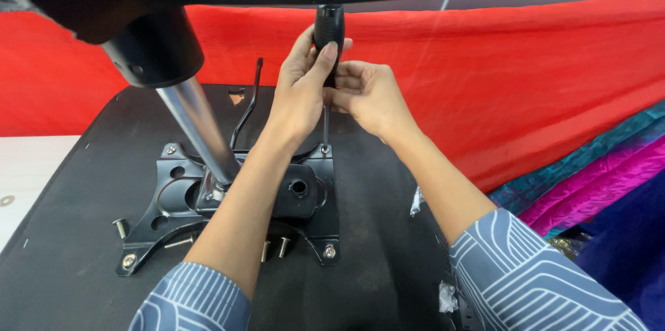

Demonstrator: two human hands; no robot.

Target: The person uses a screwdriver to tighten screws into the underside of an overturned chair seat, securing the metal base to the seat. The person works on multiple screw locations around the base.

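A screwdriver with a black handle (329, 26) stands upright, its thin shaft reaching down to a screw (324, 148) at the far right corner of a black metal chair plate (315, 217). My left hand (299, 88) wraps the handle from the left. My right hand (368, 95) grips the handle's lower end and shaft from the right. The plate lies on the black underside of a chair seat (76, 234). A chrome gas cylinder (197, 123) rises slanted from the plate's middle. Other screws sit in the plate's corners (330, 252).
Loose bolts (282, 245) lie on the seat by the plate, another (120, 227) at its left. A black lever (248, 106) sticks up behind. Red cloth (519, 75) covers the back; coloured fabrics (596, 179) lie right. Clear plastic bags (447, 296) rest near my right sleeve.
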